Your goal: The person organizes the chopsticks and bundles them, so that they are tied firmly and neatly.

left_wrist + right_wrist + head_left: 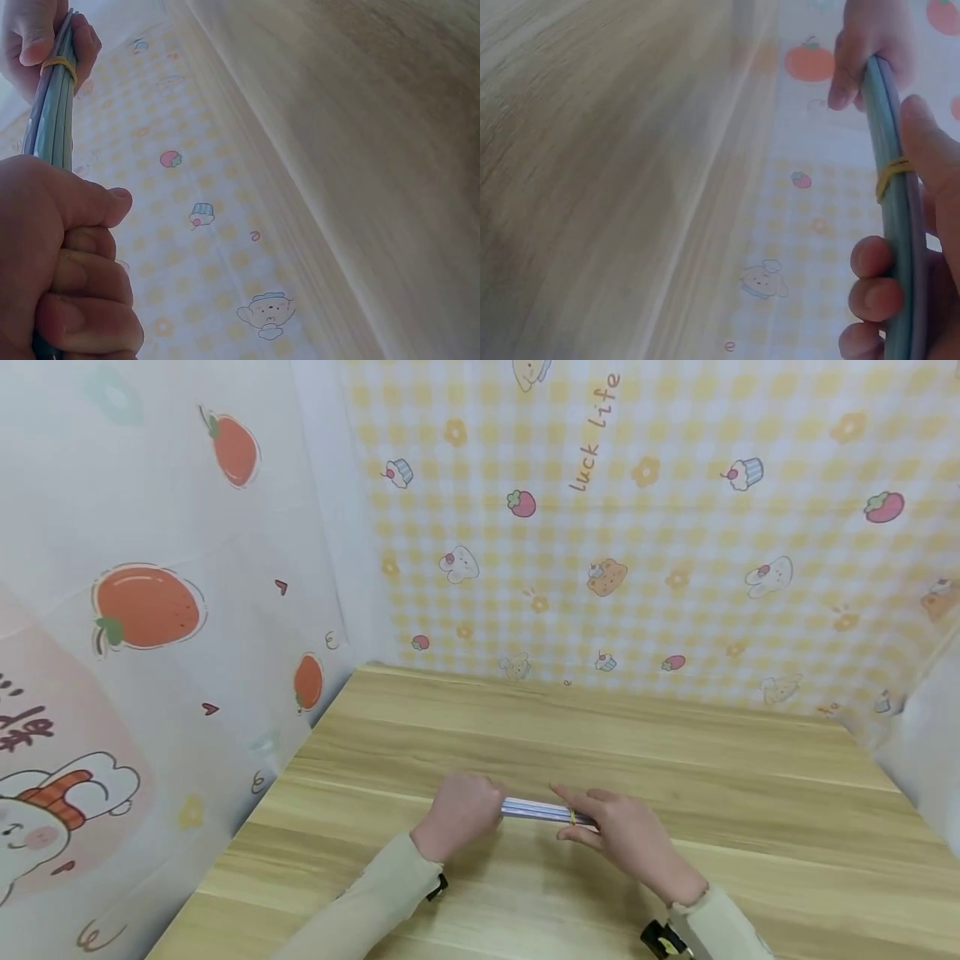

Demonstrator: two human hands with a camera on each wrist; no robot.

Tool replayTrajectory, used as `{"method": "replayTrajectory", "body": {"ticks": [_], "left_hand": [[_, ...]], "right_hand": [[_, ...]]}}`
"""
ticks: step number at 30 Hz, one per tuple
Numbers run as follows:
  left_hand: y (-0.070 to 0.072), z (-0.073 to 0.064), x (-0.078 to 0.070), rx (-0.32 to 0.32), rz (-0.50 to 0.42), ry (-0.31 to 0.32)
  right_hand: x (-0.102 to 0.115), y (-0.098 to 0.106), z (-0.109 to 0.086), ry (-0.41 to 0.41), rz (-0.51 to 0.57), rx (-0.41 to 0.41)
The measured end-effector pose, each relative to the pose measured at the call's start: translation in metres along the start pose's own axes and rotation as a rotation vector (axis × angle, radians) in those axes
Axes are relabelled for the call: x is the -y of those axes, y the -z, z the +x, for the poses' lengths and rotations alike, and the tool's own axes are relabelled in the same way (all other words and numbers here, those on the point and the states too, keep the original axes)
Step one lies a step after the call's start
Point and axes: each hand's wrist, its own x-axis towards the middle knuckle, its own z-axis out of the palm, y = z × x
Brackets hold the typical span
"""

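A bundle of slim blue and lilac sticks (536,811) is held between both hands over the table. A yellow rubber band (892,178) is wound round it close to the right hand. My left hand (463,810) grips one end in a fist, the thumb lying along the sticks in the left wrist view. Around the other end curl the fingers of my right hand (626,831), with the thumb near the band. In the left wrist view, the far stick ends (71,22) show between the right thumb and fingers. The palms hide the rest of the bundle.
The wood-grain table (420,727) spreads under and around both hands. Behind it hangs a yellow checked cloth (570,543) with small cartoon prints. A white printed cloth (247,543) stands along the left edge, and a pale one (937,752) at the right.
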Motion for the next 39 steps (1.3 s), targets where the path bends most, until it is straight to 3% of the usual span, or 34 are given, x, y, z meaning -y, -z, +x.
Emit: {"method": "replayTrajectory", "body": {"ticks": [6, 10, 17, 23, 32, 39], "left_hand": [[0.003, 0.0, 0.0, 0.021, -0.025, 0.018], [0.003, 0.001, 0.001, 0.021, -0.028, 0.02], [0.001, 0.003, 0.001, -0.014, -0.027, 0.021], [0.003, 0.006, 0.001, -0.045, 0.003, 0.02], [0.003, 0.011, -0.003, 0.004, -0.032, 0.027], [0.003, 0.016, -0.006, 0.025, -0.029, 0.014]], "right_hand": [[-0.003, 0.017, -0.001, -0.101, 0.191, 0.123], [-0.006, 0.027, -0.002, -0.108, 0.255, 0.17], [0.0, 0.025, 0.006, -0.036, 0.169, 0.179], [0.0, 0.018, 0.005, -0.038, 0.168, 0.107], [0.0, 0.009, 0.003, -0.024, -0.015, 0.014], [0.0, 0.004, 0.004, 0.022, -0.082, -0.035]]}}
